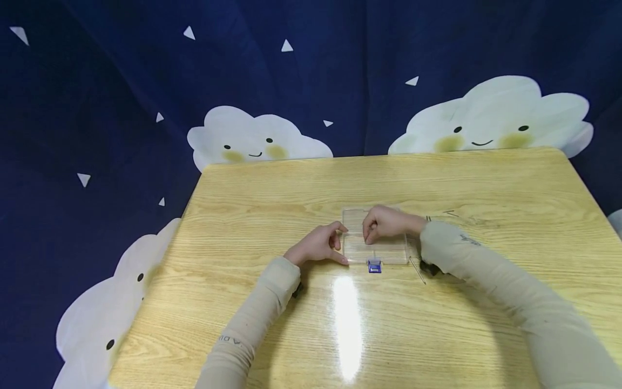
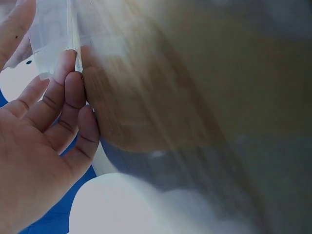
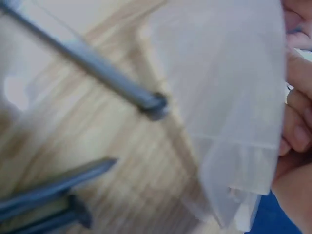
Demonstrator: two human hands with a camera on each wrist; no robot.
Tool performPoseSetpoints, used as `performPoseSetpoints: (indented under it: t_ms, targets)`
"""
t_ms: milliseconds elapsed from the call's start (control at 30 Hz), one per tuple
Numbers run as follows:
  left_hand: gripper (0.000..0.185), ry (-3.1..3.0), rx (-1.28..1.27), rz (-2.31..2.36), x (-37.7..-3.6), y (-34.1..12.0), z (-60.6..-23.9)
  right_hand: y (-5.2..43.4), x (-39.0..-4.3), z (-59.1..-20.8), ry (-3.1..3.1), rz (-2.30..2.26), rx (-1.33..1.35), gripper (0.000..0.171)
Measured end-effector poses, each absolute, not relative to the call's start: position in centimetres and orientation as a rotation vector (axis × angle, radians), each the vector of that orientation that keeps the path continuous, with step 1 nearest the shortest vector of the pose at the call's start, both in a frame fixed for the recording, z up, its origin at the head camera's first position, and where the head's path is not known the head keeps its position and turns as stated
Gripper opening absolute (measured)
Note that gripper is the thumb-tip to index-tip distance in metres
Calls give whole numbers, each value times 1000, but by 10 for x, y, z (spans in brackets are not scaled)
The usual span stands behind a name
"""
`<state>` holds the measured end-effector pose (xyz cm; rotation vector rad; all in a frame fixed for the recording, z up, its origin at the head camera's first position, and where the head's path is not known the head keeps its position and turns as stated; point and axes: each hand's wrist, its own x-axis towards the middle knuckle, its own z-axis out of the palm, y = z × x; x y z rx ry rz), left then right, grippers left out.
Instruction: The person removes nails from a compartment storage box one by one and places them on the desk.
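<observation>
Step, my read: closing/latching the clear plastic box point(image 1: 374, 240), mid tabletop point(image 1: 272, 200). Right hand point(image 1: 384, 222) curled on lid, pressing down; left hand point(image 1: 318, 246) fingers bent vs box's left edge, steadying. Next prob needs firm push near blue latch point(image 1: 374, 266). Box flat, see-through, w/ dividers; contents unclear.

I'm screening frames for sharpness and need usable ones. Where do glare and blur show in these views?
Head view: sharp, with a bright glare streak on the wooden table just in front of the clear plastic box. Left wrist view: tabletop smeared, left hand fairly crisp. Right wrist view: soft throughout, the nails blurred.
</observation>
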<state>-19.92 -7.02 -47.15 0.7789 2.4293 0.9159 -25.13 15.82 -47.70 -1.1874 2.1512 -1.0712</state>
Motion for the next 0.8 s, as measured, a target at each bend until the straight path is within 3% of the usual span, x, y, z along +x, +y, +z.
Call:
performPoseSetpoints:
  t_ms: [333,800]
  targets:
    - [67,2420,767,911,-199,-70,-471,194,-248,-468,2065,-1389,-915,1]
    - [69,2415,755,935,-198,-71,-473,270,-242,-466,2284,-1421,-620,11]
